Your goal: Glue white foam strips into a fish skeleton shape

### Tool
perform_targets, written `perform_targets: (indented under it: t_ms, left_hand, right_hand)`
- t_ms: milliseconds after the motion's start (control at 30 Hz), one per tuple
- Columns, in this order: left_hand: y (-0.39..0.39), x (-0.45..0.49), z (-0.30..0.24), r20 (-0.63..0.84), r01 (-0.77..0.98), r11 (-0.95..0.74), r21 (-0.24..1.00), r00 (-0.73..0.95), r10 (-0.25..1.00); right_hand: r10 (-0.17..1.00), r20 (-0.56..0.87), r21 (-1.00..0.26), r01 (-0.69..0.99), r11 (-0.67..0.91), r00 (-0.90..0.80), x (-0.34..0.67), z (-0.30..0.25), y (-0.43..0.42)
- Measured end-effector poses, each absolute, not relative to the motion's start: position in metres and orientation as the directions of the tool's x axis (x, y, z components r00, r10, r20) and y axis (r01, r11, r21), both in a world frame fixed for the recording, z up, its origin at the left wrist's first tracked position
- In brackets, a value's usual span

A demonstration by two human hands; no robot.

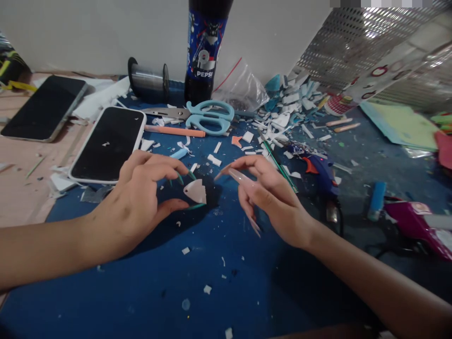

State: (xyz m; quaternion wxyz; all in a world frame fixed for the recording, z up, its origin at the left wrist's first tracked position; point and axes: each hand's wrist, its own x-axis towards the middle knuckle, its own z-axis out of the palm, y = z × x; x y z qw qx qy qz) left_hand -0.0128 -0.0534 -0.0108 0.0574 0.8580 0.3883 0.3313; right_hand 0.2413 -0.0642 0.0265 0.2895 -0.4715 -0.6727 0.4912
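Blue surface (pixel 151 292), dark liquid (pixel 198 92) in bottle (pixel 205 47)

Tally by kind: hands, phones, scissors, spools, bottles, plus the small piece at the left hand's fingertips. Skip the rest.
Hands: 2 (left hand, right hand)
Phones: 2
Scissors: 1 pair
Spool: 1
Bottle: 1
Small pale piece: 1
Total: 8

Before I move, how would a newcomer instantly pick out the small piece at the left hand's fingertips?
Over the blue work surface, find the left hand, with green nails. Between its thumb and fingers is a small pale piece, pointed at the left. Unlike the white scraps beyond it, it bears a dark dot near its tip.
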Motion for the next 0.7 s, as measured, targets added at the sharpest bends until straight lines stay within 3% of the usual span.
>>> perform_targets:
  t_ms: [133, 233, 400, 700]
  left_hand:
    - [-0.063, -0.007, -0.002, 0.49, 0.66, -0.642, 0.391, 0.441, 0.752]
    - [-0.067, -0.005, 0.001, 0.49, 0.67, -0.624, 0.403, 0.418, 0.765]
    - [-0.066, -0.01, -0.004, 0.484, 0.681, -0.632, 0.371, 0.438, 0.757]
    - [-0.061, -0.027, -0.015, 0.395, 0.642, -0.707, 0.295, 0.592, 0.703]
  right_hand:
    - [0.852, -0.342, -0.931, 0.27, -0.247, -0.397, 0.234, 0.032, -0.071]
    - [0.783, -0.451, -0.892, 0.244, -0.38, -0.43, 0.231, 0.035, -0.072]
    - [0.777, -0.474, -0.88, 0.198, -0.432, -0.415, 0.231, 0.032, -0.069]
    - [0.798, -0.519, -0.834, 0.386, -0.395, -0.305, 0.23, 0.029, -0.064]
